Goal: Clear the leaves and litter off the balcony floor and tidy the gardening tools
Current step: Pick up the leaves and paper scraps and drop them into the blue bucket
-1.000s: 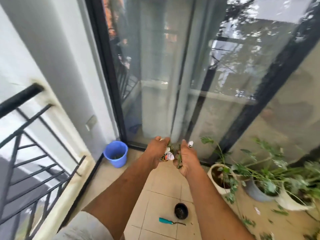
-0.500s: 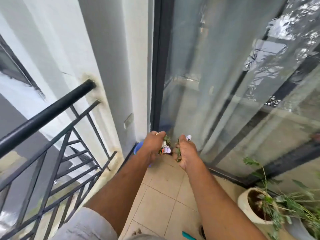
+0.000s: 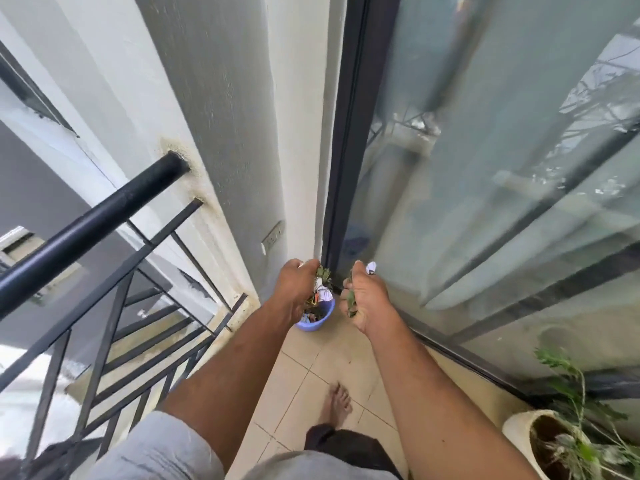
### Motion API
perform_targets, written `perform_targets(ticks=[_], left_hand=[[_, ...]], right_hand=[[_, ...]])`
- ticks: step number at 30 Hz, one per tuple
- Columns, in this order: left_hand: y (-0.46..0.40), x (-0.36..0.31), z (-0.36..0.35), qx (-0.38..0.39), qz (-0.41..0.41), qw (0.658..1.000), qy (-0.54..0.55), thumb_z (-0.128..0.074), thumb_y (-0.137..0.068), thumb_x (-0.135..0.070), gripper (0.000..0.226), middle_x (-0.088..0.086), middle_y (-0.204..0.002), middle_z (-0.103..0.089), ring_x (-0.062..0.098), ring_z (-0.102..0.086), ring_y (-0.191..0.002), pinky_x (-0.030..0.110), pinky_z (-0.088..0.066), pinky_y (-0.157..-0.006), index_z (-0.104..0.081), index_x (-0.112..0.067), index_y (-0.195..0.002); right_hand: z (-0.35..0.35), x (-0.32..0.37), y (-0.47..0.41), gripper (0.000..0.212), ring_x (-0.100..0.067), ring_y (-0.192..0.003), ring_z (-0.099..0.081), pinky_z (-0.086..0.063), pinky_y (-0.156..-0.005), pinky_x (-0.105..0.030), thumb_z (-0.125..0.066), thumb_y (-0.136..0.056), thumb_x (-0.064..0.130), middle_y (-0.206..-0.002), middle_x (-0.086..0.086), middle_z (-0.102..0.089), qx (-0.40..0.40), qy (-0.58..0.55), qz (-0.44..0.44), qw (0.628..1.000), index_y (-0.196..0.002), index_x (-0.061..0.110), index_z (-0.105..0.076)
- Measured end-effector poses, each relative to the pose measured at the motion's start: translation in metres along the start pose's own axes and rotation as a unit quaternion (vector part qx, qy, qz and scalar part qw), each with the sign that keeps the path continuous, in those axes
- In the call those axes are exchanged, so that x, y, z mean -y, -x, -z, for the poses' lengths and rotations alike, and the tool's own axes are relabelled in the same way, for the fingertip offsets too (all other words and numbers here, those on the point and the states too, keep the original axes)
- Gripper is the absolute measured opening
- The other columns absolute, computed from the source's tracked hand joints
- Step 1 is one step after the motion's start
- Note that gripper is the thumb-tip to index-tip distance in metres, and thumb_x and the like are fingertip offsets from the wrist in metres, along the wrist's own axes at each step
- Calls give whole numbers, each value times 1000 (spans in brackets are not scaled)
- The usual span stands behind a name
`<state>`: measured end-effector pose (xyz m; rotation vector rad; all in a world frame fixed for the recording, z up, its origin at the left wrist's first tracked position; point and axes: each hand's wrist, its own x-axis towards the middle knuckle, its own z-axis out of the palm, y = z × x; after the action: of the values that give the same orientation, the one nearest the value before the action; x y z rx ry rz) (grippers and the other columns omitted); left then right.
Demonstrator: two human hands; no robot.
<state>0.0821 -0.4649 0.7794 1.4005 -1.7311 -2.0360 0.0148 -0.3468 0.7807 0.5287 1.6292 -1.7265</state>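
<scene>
A black railing is seen along the left edge of the balcony floor. The left hand is held curled around a clump of leaves and litter, directly above a blue bucket set in the floor's far corner by the wall. The right hand is closed around more leaves and a white scrap. A potted plant is placed at the right edge by the glass door.

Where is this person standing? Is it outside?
It looks like a balcony, outdoors but right beside the home: a black metal railing, a glass sliding door, a tiled floor and a potted plant.
</scene>
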Motion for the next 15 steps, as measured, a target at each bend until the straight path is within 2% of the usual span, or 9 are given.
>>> perform_targets(ticks=[2,5,9,12,15], left_hand=[[-37,0,-6,-19,0,1000,-4,-63,-72,-45,34,12,-76,-63,31,-66,-75,66,-60,-80,-60,-13,-82],[-74,-5,-12,-34,16,999,11,-64,-64,-47,42,14,-78,-66,36,-72,-79,71,-60,-80,-64,-11,-86],[-103,-10,-20,-68,46,996,35,-65,-70,-40,31,12,-76,-65,35,-71,-78,69,-60,-85,-61,-13,-85],[-148,12,-23,-76,83,992,52,-67,-68,-42,32,14,-78,-70,39,-76,-83,71,-59,-87,-62,-15,-84],[-182,22,-29,-95,118,988,31,-68,-75,-39,28,13,-78,-67,40,-76,-86,66,-61,-89,-63,-14,-85]], right_hand=[[-7,14,-28,36,-11,-36,-28,-21,-40,-18,-51,-109,41,-54,0,-42,5,4,-7,1000,-84,16,-46],[-15,30,-59,38,-11,-37,-30,-20,-39,-17,-50,-110,41,-60,-3,-44,2,21,-18,1000,-83,14,-49],[-27,39,-104,41,-12,-38,-32,-22,-42,-19,-49,-110,42,-63,-5,-44,3,63,-41,997,-83,12,-50],[-36,31,-145,41,-12,-29,-35,-28,-42,-19,-52,-109,42,-49,0,-47,-12,71,-54,996,-79,13,-50],[-47,11,-192,45,-16,-34,-39,-30,-46,-21,-54,-104,46,-43,3,-45,-23,85,-63,994,-69,19,-48]])
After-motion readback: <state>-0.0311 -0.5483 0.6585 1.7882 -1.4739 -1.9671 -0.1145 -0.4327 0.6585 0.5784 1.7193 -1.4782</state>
